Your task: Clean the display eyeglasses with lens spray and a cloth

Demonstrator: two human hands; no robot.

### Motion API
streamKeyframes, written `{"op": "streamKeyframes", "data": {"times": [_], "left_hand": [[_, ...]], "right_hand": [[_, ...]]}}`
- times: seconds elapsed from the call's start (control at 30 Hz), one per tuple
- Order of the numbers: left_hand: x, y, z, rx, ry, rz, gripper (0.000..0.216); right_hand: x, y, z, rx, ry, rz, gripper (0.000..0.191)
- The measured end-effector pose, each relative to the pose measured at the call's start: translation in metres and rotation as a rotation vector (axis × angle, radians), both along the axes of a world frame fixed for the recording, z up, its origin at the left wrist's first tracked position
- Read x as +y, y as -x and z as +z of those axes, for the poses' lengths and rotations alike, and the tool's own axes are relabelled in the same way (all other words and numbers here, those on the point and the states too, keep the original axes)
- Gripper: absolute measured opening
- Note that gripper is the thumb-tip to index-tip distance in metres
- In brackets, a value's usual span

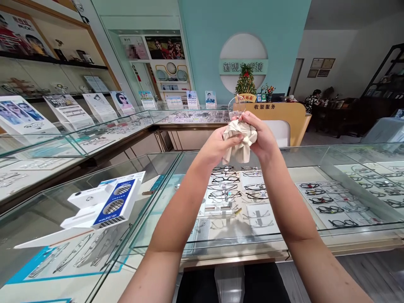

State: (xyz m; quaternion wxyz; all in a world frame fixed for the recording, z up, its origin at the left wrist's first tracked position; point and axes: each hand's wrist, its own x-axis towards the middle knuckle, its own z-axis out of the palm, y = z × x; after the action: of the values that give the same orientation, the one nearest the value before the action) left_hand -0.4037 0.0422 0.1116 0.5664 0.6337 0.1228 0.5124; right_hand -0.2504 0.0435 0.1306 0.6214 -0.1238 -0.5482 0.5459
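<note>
Both hands are raised together over the glass display counter [189,248]. A crumpled cream cloth [241,153] is bunched between them, its loose end hanging down. My left hand [218,143] is closed on the cloth, with the thumb pressed into it. My right hand [261,134] grips the cloth from the other side, its fingers curled over the top. Thin-rimmed eyeglasses [236,105] stick up above the fingers; their lower part is hidden by the cloth and hands. Below, inside the counter, lie several rows of eyeglasses [225,179].
A blue and white open box [116,202] stands on the glass at the left. Display cards [67,111] line the left counter. Beyond are a wooden cashier desk [296,122] with a plant [246,82], and a seated person [311,101] at the far right.
</note>
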Motion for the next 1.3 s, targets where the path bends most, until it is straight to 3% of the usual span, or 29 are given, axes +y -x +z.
{"op": "streamKeyframes", "data": {"times": [0.23, 0.3, 0.37, 0.57, 0.77, 0.97, 1.17, 1.3], "left_hand": [[-0.003, -0.021, -0.014, -0.245, -0.061, 0.289, 0.054], [-0.004, -0.019, -0.015, -0.287, -0.072, 0.313, 0.051], [-0.005, -0.011, -0.012, -0.248, -0.043, 0.248, 0.049], [-0.01, 0.028, 0.004, 0.142, -0.028, -0.024, 0.05], [-0.012, 0.035, 0.008, 0.174, 0.039, -0.115, 0.061], [-0.013, 0.019, 0.001, 0.107, -0.055, 0.008, 0.051], [-0.009, -0.009, -0.013, -0.138, -0.127, 0.283, 0.065], [-0.01, -0.019, -0.018, -0.259, -0.154, 0.425, 0.059]], "right_hand": [[-0.01, 0.032, -0.011, 0.101, -0.042, -0.065, 0.039], [-0.014, 0.037, -0.011, 0.127, -0.056, -0.062, 0.039], [-0.016, 0.035, -0.01, 0.112, -0.058, -0.079, 0.04], [-0.019, 0.013, -0.004, -0.071, -0.044, -0.071, 0.036], [-0.024, 0.006, -0.002, -0.121, -0.044, -0.021, 0.034], [-0.018, 0.012, -0.005, -0.064, -0.045, -0.059, 0.037], [-0.01, 0.033, -0.014, 0.093, -0.045, -0.093, 0.046], [-0.017, 0.041, -0.015, 0.119, -0.084, -0.062, 0.042]]}}
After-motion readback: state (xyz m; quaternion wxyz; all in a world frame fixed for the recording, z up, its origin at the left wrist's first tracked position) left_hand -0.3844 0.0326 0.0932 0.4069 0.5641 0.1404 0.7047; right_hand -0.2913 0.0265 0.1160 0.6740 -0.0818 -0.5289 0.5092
